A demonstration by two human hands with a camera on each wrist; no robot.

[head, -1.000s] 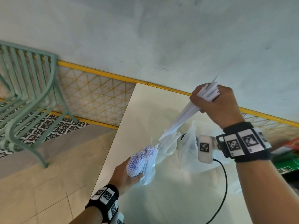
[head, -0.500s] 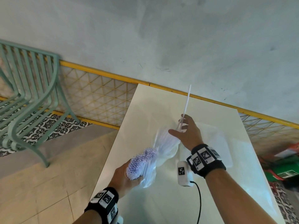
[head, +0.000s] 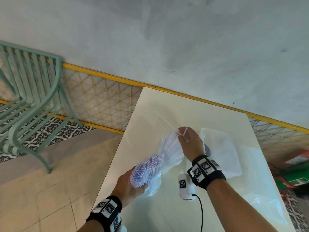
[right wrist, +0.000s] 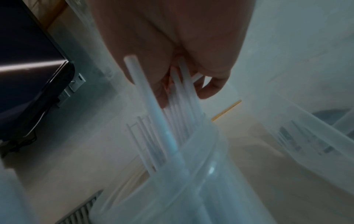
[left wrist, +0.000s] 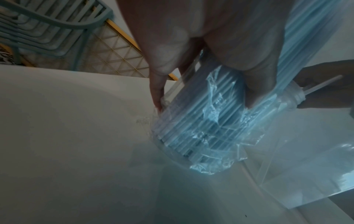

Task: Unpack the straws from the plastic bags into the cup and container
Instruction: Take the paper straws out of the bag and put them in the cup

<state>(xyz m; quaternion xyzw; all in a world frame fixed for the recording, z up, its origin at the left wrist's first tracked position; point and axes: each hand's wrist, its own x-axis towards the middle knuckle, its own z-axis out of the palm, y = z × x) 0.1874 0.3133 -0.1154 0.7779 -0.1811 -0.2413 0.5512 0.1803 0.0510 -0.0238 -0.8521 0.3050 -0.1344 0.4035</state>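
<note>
My left hand grips a thick bundle of white straws wrapped in a clear plastic bag, tilted over the white table. The open straw ends face the head camera. My right hand hovers over a clear cup that holds several straws. It pinches a few thin white straws whose lower ends are inside the cup rim. One straw sticks out from the fingers toward the far left. A clear plastic container sits just right of the cup.
A loose clear bag lies on the table's right side. A green metal chair stands on the floor to the left. The table's far edge meets a wall with a yellow rail. Green and red boxes sit beyond the right edge.
My right hand came down from high on the right, where it held a big bunch of straws, to the cup; it now pinches only a few. The left hand stayed put.
</note>
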